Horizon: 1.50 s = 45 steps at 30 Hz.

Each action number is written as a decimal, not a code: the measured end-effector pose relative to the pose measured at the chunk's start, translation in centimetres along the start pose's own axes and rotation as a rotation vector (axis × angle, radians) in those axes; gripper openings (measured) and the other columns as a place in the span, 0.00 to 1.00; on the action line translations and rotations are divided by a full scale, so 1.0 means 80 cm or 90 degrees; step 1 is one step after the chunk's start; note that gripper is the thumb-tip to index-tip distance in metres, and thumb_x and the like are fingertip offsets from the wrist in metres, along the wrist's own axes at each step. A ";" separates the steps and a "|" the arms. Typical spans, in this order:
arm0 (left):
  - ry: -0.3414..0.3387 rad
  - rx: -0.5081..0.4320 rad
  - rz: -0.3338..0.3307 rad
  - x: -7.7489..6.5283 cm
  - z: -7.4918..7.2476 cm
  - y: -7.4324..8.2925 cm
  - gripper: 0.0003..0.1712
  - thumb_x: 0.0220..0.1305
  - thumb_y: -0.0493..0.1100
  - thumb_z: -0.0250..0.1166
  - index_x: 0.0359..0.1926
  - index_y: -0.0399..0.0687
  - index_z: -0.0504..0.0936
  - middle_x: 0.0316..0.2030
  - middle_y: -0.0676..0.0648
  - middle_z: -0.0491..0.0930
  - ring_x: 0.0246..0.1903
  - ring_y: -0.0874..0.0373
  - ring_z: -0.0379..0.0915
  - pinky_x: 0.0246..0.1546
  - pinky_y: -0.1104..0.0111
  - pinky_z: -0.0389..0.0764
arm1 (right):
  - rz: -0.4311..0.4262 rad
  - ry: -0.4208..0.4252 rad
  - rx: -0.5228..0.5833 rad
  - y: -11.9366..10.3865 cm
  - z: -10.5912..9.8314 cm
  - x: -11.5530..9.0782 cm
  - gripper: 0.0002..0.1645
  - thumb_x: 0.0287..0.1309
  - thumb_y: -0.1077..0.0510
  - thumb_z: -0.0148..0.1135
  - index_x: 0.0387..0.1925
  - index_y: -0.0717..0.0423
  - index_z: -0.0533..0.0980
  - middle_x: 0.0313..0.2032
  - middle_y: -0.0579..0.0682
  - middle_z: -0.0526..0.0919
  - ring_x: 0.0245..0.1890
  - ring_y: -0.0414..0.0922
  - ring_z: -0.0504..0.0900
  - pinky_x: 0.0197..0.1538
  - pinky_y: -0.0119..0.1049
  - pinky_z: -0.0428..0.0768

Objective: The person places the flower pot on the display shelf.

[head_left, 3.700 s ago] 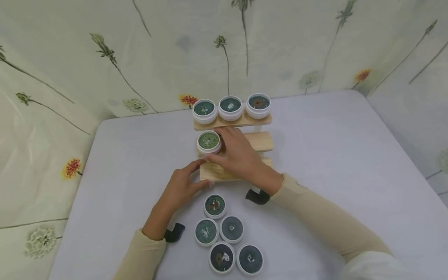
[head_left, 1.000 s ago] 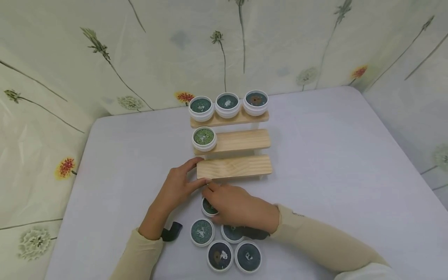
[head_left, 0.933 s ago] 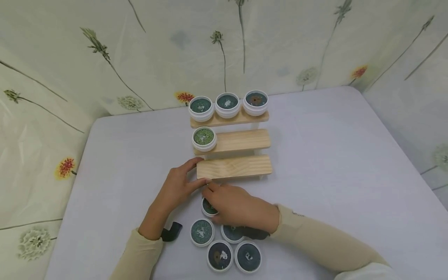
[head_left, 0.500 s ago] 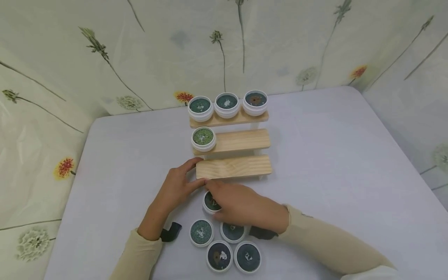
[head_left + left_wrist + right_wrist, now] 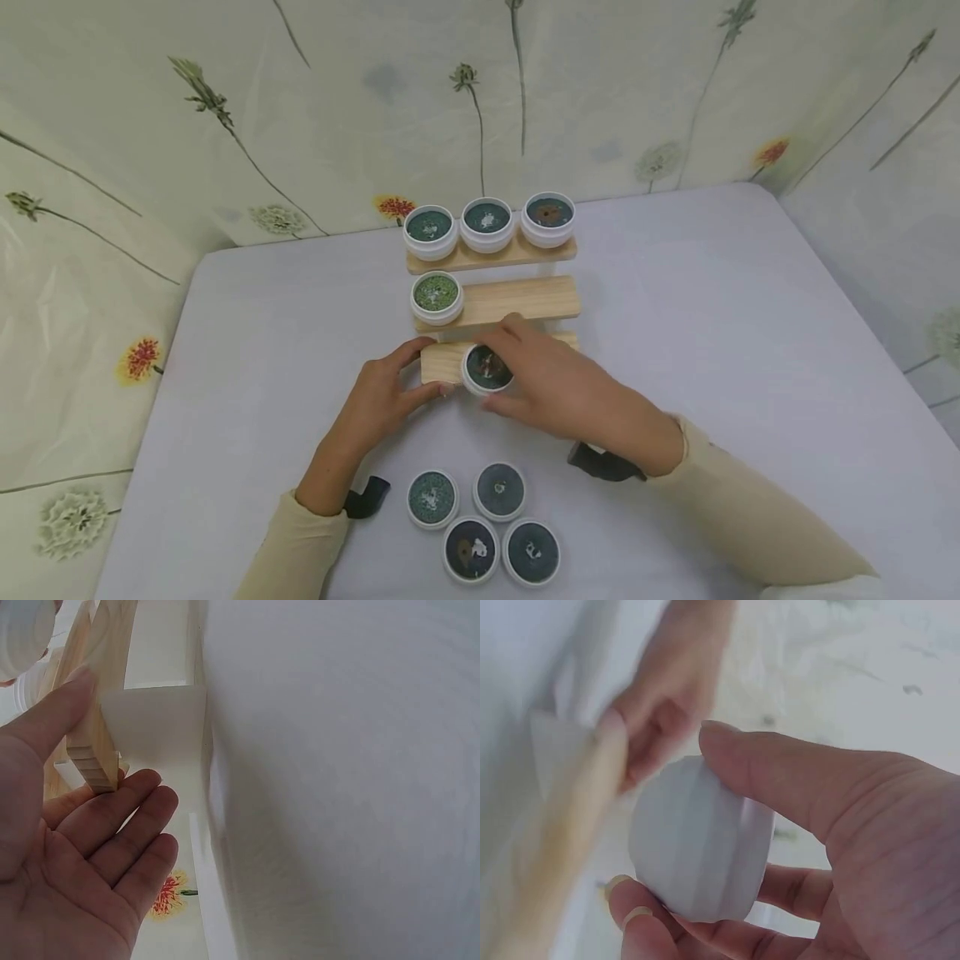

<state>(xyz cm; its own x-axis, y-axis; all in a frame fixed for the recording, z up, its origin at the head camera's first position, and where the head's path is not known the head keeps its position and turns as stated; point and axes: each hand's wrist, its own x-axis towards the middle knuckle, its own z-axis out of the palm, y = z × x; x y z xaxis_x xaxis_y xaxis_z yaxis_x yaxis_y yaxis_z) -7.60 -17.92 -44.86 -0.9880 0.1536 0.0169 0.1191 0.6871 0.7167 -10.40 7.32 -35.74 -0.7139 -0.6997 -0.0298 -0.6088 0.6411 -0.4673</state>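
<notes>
My right hand (image 5: 558, 379) grips a small round white pot (image 5: 488, 367) with a dark green top and reddish-brown specks, over the lowest tier of a wooden three-tier stand (image 5: 517, 300). In the right wrist view thumb and fingers are around the ribbed white side of the pot (image 5: 697, 840). My left hand (image 5: 378, 404) holds the left end of that lowest tier; in the left wrist view the thumb lies along one edge of the wooden board (image 5: 97, 742) and the fingers curl at the other. A pot with a light green top (image 5: 437, 294) sits at the left of the middle tier.
Three similar white pots (image 5: 487, 221) stand on the top tier. Nearer on the white tabletop (image 5: 712, 333) are several more, including a speckled green one (image 5: 432, 498) and a brown-and-white one (image 5: 471, 550). A flowered cloth (image 5: 337, 108) hangs behind.
My right hand has gone from the middle-tier pot to the nearest-standing one, gripped it and carried it from the table up to the lowest tier. The left hand has stayed at the stand's end.
</notes>
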 end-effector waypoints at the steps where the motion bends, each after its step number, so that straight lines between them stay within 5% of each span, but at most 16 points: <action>1: -0.001 0.001 -0.002 0.000 0.000 0.000 0.38 0.60 0.51 0.79 0.69 0.53 0.77 0.64 0.42 0.81 0.66 0.45 0.75 0.67 0.47 0.73 | 0.017 0.007 0.004 0.002 -0.006 0.001 0.44 0.60 0.47 0.78 0.71 0.58 0.70 0.56 0.55 0.75 0.48 0.47 0.82 0.51 0.43 0.85; 9: -0.004 0.010 -0.012 0.000 0.001 0.001 0.38 0.60 0.52 0.79 0.70 0.53 0.77 0.64 0.42 0.80 0.65 0.44 0.75 0.65 0.46 0.75 | 0.100 0.050 0.034 0.027 -0.030 0.016 0.47 0.61 0.48 0.77 0.73 0.61 0.65 0.62 0.58 0.72 0.58 0.52 0.78 0.62 0.50 0.80; 23: -0.001 0.003 -0.008 0.001 0.001 0.000 0.38 0.60 0.51 0.79 0.70 0.53 0.77 0.64 0.42 0.81 0.66 0.44 0.75 0.66 0.46 0.73 | 0.140 0.153 0.090 0.048 -0.018 0.039 0.45 0.59 0.51 0.78 0.69 0.65 0.66 0.62 0.62 0.76 0.63 0.57 0.75 0.69 0.52 0.73; 32: 0.001 0.003 -0.003 0.002 0.001 -0.002 0.37 0.61 0.50 0.79 0.69 0.52 0.77 0.64 0.42 0.81 0.66 0.45 0.75 0.66 0.47 0.74 | 0.132 0.235 0.129 0.057 -0.005 0.045 0.44 0.54 0.53 0.83 0.63 0.65 0.67 0.59 0.62 0.78 0.62 0.57 0.77 0.67 0.52 0.74; 45: -0.004 0.008 -0.012 0.000 0.001 0.001 0.39 0.60 0.51 0.79 0.70 0.53 0.76 0.64 0.41 0.80 0.66 0.43 0.74 0.66 0.45 0.73 | 0.127 0.252 0.144 0.058 0.003 0.047 0.42 0.55 0.51 0.82 0.62 0.63 0.68 0.57 0.60 0.78 0.59 0.55 0.76 0.64 0.51 0.74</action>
<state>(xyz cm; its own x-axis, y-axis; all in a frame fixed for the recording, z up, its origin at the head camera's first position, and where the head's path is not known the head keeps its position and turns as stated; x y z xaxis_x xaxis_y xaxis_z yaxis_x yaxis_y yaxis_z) -7.62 -17.79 -44.90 -0.9896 0.1440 -0.0008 0.1011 0.6989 0.7081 -15.84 7.57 -38.20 -0.9124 -0.3680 0.1790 -0.3873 0.6353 -0.6681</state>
